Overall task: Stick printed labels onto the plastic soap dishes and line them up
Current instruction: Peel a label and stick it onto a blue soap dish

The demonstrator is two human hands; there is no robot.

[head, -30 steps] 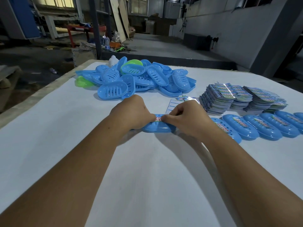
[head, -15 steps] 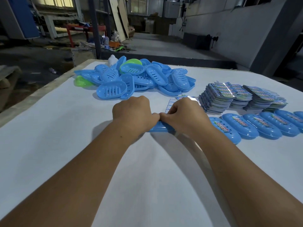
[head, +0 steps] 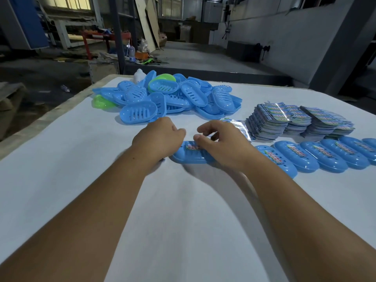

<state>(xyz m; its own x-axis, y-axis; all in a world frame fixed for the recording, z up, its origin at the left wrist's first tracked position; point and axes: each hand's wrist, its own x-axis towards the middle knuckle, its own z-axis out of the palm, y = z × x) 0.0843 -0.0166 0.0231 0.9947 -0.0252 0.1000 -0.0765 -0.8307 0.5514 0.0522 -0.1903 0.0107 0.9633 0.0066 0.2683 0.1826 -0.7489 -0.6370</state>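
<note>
A blue soap dish [head: 186,156] lies upside down on the white table [head: 61,169] in front of me, with a printed label [head: 193,147] on its top. My left hand [head: 160,137] hovers just over the dish's left end, fingers loosely curled and holding nothing. My right hand [head: 220,144] is over the dish's right end and hides it. Its thumb is just above the label and its fingers are loosely bent. A row of labelled blue dishes [head: 309,157] runs off to the right.
A heap of unlabelled blue dishes [head: 183,98] with two green ones [head: 162,79] lies at the far side, beside a white bottle [head: 139,76]. Stacks of printed labels [head: 284,121] stand at the right, with a shiny backing sheet [head: 239,127] next to them. The table's left edge drops to the floor.
Both hands pressed together on the label half a second ago. They have since lifted and parted, uncovering the label on the dish.
</note>
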